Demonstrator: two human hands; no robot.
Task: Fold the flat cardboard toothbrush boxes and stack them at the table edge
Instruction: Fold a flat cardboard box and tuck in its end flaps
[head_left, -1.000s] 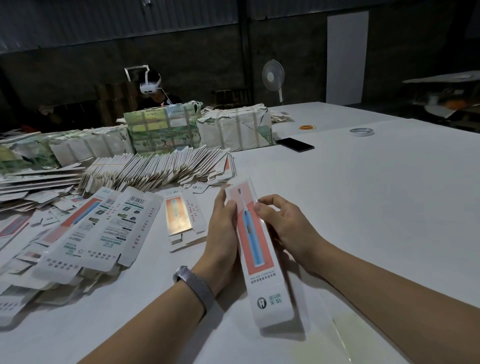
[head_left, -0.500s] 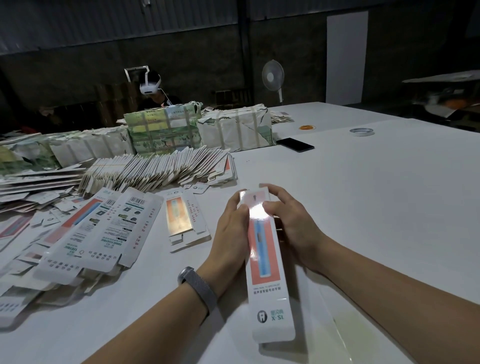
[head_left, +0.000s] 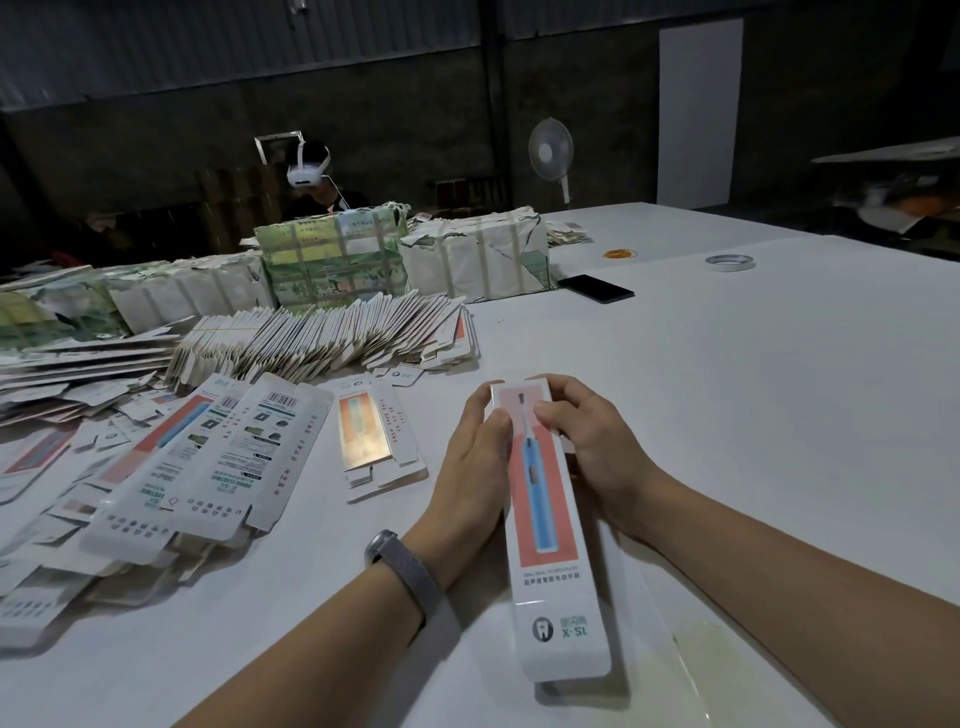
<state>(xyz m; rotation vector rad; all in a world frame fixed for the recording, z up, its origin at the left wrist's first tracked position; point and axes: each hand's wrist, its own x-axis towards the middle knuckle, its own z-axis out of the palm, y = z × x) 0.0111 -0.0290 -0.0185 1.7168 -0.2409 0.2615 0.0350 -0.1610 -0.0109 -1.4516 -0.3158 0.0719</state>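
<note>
Now the toothbrush box (head_left: 545, 519) lies lengthwise on the table (head_left: 753, 415), its far end shifted away from the person compared with a second ago, and the glare seen half a second back is gone from its face. Left hand (head_left: 475, 457) and right hand (head_left: 592, 441) both grip that far end, fingers curled over the top flap; likely the end is being closed, so this box looks nearly formed. Its face: white card, coral panel, blue toothbrush print, tooth logo at the near end. Left of the box: loose flat blanks (head_left: 208, 457). Beyond it: a fanned row of blanks (head_left: 322, 338).
</note>
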